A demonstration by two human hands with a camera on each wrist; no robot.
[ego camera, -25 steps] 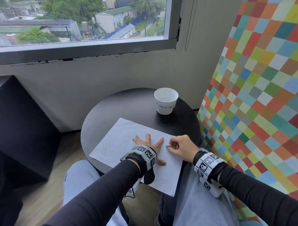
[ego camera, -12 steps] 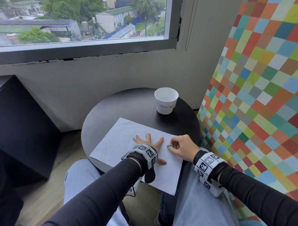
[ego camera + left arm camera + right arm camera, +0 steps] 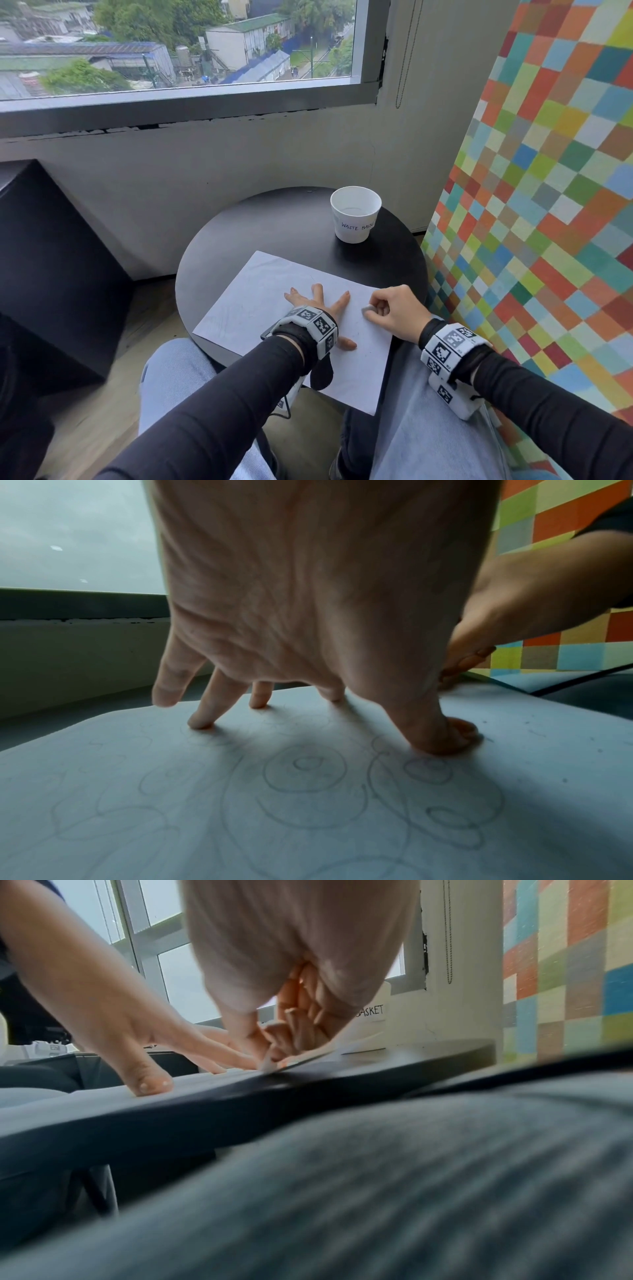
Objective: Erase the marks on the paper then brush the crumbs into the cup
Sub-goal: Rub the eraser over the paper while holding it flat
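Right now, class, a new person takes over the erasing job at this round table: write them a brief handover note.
Left hand: fingers spread, pressing the white paper sheet flat on the round black table.
Right hand: pinching a small grey eraser against the sheet's right part.
White paper cup, labelled as a waste basket, stands upright beyond the sheet.
Done: nothing finished; faint pencil loops remain under the left hand.
Left: erase them, then brush crumbs into the cup.
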